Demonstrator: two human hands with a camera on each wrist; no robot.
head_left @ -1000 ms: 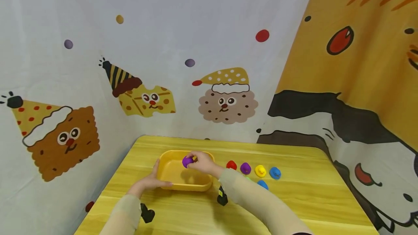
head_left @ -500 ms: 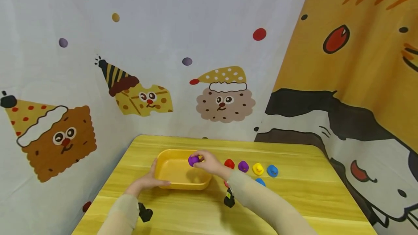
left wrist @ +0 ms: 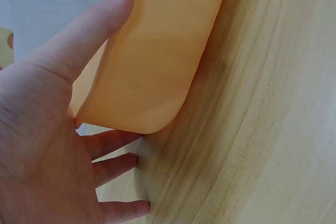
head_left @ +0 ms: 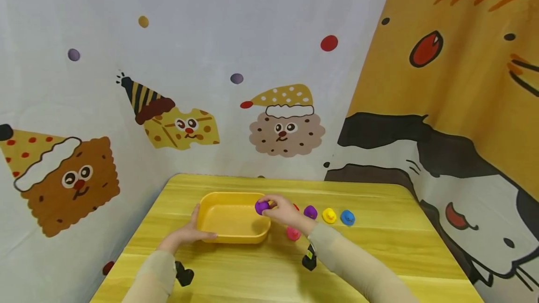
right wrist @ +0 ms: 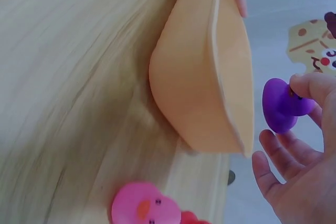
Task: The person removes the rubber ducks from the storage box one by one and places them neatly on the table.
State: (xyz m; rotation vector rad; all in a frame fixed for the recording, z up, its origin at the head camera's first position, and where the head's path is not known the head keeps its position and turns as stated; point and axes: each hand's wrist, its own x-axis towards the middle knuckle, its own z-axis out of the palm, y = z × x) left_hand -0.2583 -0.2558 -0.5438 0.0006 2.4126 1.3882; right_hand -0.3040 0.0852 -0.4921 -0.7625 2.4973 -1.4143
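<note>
A purple rubber duck [head_left: 262,207] is pinched between thumb and fingers of my right hand [head_left: 284,210], above the right end of a yellow-orange plastic basin [head_left: 233,239]. In the right wrist view the duck [right wrist: 283,106] is held clear of the basin's rim. My left hand [head_left: 185,236] rests at the basin's left front corner, thumb along the front rim. Its other fingers lie fairly straight and spread beside the end wall, as the left wrist view shows. The part of the basin floor that I can see holds nothing.
Right of the basin on the wooden table [head_left: 236,270] sit a pink duck [head_left: 293,233], a purple duck [head_left: 310,212], a yellow duck [head_left: 329,215] and a blue duck [head_left: 347,217]. A red duck [head_left: 296,207] is mostly hidden by my right hand. A printed cloth hangs behind.
My right hand has carried the purple duck rightward, from over the basin's middle to its right end. The left hand has stayed at the corner. The head view has turned slightly right.
</note>
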